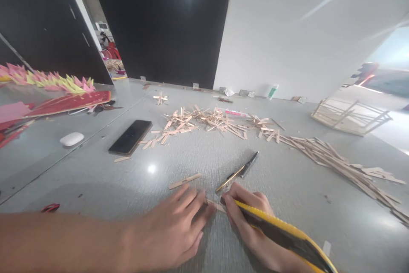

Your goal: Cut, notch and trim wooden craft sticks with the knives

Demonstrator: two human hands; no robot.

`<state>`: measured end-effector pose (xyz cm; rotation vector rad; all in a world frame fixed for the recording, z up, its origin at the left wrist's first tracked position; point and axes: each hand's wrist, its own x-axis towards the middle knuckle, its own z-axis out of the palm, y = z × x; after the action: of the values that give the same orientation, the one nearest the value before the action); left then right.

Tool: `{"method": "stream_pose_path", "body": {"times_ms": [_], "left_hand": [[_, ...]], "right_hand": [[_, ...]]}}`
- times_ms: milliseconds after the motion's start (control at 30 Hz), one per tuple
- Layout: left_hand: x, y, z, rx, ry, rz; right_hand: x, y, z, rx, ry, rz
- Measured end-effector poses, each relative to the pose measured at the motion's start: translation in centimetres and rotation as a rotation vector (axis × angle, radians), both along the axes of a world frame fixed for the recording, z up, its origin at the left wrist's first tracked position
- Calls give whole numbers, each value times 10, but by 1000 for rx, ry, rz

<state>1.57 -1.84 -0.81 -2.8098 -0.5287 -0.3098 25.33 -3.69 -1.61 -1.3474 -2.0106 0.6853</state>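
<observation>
My right hand [251, 217] is closed around a yellow and black utility knife [281, 228], its tip end low against a small flat wooden stick [219, 205] on the grey table. The fingers of my left hand [174, 226] press the stick's other end down, thumb and forefinger at it. Just beyond my left fingertips lie wooden pieces [184, 181]. A gold and black pen [238, 173] rests past my right hand. My fingers hide part of the stick, and the blade can hardly be made out.
A heap of short wooden pieces [207, 119] spreads across the table's middle. Long thin strips [338, 166] lie to the right, near a small wooden frame [351, 115]. A phone [131, 136], a white case [72, 139] and red pieces [68, 103] are at left. Black and white panels stand behind.
</observation>
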Motion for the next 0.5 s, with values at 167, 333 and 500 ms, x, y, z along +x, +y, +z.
{"method": "stream_pose_path", "body": {"times_ms": [167,333,500], "left_hand": [[2,-6,11,-505,-279,53],[-7,29,33,-791,-242,-25],[-15,58,38,-617,-5,-280]], "right_hand": [[0,3,7,-4,42,-65],[4,5,9,-100,85,-88],[9,7,0,-248,219,-126]]}}
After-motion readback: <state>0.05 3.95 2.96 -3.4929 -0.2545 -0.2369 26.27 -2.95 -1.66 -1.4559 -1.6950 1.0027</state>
